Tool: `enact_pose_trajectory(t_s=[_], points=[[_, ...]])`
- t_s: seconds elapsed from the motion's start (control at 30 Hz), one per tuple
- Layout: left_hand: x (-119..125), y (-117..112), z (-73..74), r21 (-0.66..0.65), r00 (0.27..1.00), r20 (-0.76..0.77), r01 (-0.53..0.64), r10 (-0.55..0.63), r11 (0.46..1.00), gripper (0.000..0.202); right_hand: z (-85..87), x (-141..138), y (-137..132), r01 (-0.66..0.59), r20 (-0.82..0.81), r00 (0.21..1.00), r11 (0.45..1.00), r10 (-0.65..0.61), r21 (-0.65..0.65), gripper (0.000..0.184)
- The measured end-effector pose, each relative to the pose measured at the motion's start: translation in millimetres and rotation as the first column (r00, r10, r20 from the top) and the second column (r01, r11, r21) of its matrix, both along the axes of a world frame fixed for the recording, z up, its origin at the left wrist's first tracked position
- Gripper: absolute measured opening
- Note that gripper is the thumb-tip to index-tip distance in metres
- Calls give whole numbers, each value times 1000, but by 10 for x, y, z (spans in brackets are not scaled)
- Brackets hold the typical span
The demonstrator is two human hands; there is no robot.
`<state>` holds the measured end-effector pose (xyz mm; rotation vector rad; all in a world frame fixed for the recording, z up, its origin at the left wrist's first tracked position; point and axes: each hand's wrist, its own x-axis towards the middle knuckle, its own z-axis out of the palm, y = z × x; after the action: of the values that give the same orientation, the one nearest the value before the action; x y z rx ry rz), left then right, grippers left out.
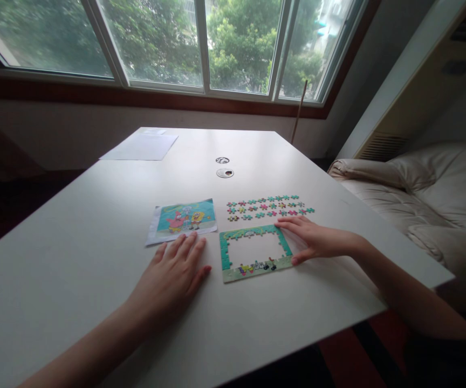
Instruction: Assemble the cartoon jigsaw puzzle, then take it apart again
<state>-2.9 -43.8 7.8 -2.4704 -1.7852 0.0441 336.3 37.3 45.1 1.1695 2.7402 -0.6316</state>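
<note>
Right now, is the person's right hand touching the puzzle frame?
Touching. The head view shows the right hand on the puzzle frame: fingers overlap its top right corner, thumb meets its lower right edge.

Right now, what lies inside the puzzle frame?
Only bare white table shows inside the puzzle frame. The right hand rests over its right edge, hiding that strip.

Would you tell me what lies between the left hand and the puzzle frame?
Only bare table shows between the left hand and the puzzle frame, head view.
</note>
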Motion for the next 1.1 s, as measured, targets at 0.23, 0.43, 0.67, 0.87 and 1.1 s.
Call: enact_pose_trajectory(t_s=[0.23, 0.43, 0.67, 0.87, 1.1], points=[[24, 25, -56, 93, 978, 87, 181, -189, 979, 49, -19, 8, 12, -4, 8, 1000, 1000, 4, 15, 97], [11, 44, -84, 125, 943, 132, 291, -307, 949, 48, -27, 11, 12, 1, 6, 1000, 1000, -1, 21, 96], [-30, 55, -124, 149, 935, 118, 317, -335, 937, 48, -24, 12, 15, -1, 0, 1000, 1000, 1, 15, 96], [-30, 66, -125, 154, 934, 121, 318, -337, 936, 48, -42, 28, 21, -1, -19, 1000, 1000, 1, 6, 93], [-32, 72, -125, 175, 931, 118, 323, -345, 930, 46, -30, 20, 18, -1, -12, 1000, 1000, 1, 10, 95]])
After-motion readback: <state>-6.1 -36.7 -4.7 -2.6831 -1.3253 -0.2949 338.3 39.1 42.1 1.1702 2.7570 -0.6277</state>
